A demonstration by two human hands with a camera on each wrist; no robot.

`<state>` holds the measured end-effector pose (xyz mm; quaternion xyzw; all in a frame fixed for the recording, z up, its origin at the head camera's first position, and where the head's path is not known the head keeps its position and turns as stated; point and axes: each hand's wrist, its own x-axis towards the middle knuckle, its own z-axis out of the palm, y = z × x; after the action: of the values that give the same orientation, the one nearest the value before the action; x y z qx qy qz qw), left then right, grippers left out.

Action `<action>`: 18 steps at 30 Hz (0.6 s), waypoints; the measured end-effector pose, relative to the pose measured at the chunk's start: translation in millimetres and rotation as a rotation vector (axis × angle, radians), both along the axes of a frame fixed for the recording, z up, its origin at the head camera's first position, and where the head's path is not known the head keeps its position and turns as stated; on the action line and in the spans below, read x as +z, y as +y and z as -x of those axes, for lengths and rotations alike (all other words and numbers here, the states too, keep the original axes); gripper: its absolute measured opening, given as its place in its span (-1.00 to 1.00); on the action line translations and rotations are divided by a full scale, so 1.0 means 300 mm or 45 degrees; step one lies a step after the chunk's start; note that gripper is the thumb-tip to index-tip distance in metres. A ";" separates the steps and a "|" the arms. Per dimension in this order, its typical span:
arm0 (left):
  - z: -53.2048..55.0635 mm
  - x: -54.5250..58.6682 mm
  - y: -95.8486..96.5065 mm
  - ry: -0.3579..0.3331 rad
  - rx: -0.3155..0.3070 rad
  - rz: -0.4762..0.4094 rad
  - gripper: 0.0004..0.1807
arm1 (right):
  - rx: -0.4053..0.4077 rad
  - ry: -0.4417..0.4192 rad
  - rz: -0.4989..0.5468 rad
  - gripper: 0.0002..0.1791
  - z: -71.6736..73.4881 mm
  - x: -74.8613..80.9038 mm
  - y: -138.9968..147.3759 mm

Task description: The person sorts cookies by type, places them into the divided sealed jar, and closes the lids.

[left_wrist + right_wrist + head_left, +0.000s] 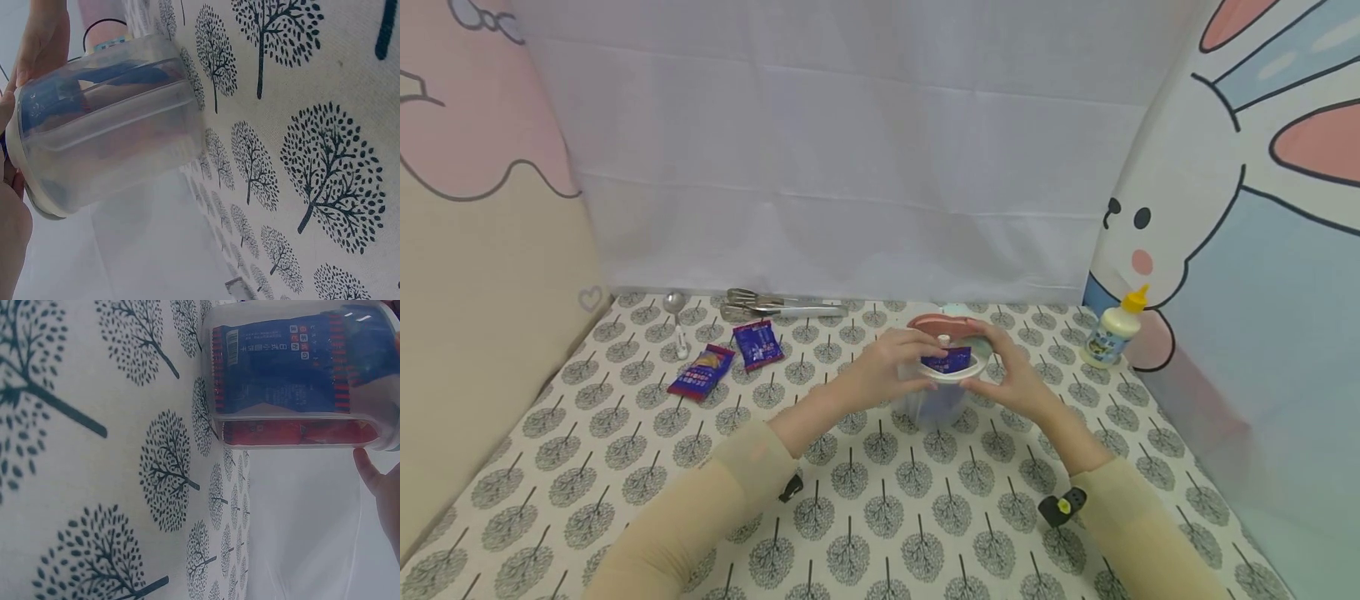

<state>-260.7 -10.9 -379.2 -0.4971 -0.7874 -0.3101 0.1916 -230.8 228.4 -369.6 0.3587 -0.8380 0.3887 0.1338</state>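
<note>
A clear plastic canister (pixel 936 404) with a pale rim stands on the table, slightly right of the middle. Printed blue packets (pixel 275 362) and a red one (pixel 269 432) show through its wall in the right wrist view. One blue snack packet (pixel 951 360) lies at the canister's mouth. My left hand (pixel 891 367) grips the rim's left side, its fingertips by that packet and its thumb in front. On the opposite side my right hand (pixel 1011 375) holds the rim, thumb in front and fingers behind. A reddish-brown piece (pixel 936 325) shows behind the mouth; its kind is unclear.
Two blue snack packets (pixel 702 372) (pixel 757 344) lie on the left of the table. Near the back edge are a spoon (pixel 675 310), a whisk (pixel 752 297) and metal tongs (pixel 797 312). A yellow-capped squeeze bottle (pixel 1112 333) stands by the right wall.
</note>
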 end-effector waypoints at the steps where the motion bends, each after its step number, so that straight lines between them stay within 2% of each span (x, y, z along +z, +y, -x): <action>1: -0.001 -0.005 0.003 0.043 0.006 0.058 -0.55 | 0.002 0.000 -0.001 -0.06 -0.001 -0.001 0.001; 5: -0.004 -0.009 0.007 0.202 0.044 0.239 -0.56 | 0.003 -0.006 -0.008 -0.06 -0.003 0.001 0.001; 7: -0.006 -0.005 0.007 0.227 0.059 0.310 -0.55 | -0.004 -0.013 -0.013 -0.06 -0.004 0.002 0.001; 12: -0.008 0.007 0.001 0.157 0.051 0.373 -0.49 | -0.013 -0.027 -0.001 -0.07 -0.002 0.001 0.002; 14: -0.008 0.012 -0.007 0.121 0.019 0.351 -0.47 | -0.016 -0.020 -0.002 -0.07 -0.002 0.000 0.003; 18: -0.006 0.020 -0.036 0.066 -0.075 0.239 -0.44 | -0.024 -0.025 -0.009 -0.06 -0.004 -0.003 0.003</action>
<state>-259.0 -21.8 -373.1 -0.5436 -0.7928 -0.2275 0.1554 -229.7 229.1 -370.4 0.3474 -0.8440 0.3881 0.1282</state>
